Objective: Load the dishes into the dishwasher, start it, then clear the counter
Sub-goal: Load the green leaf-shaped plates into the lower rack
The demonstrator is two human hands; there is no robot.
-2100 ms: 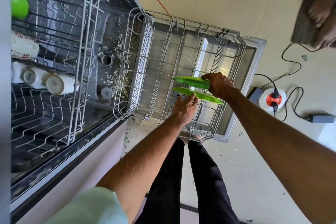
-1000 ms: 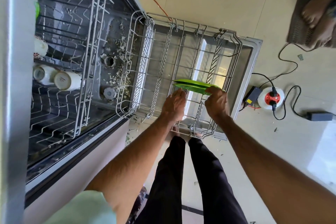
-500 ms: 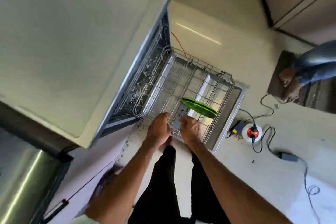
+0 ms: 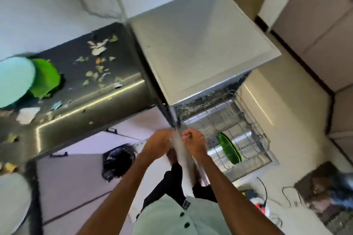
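Left hand (image 4: 158,145) blurred, grip unreadable. Right hand (image 4: 194,142) fingers curled, can't tell if holding anything. Green plates (image 4: 228,148) stand on edge in lower rack (image 4: 256,126), just right of right hand. Counter plates (image 4: 45,78) lie far left, left hand nearer.

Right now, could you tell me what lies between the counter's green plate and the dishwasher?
Scattered scraps on the steel counter, seen in the head view.

The worktop (image 4: 80,101) holds one pale blue plate (image 4: 13,80) and one green plate (image 4: 47,79) at its left edge, plus many food scraps (image 4: 95,74) mid-surface, while one wire rack (image 4: 248,126) carries one or two upright plates (image 4: 228,148), too blurred to separate, and one black bag (image 4: 118,160) sits below.
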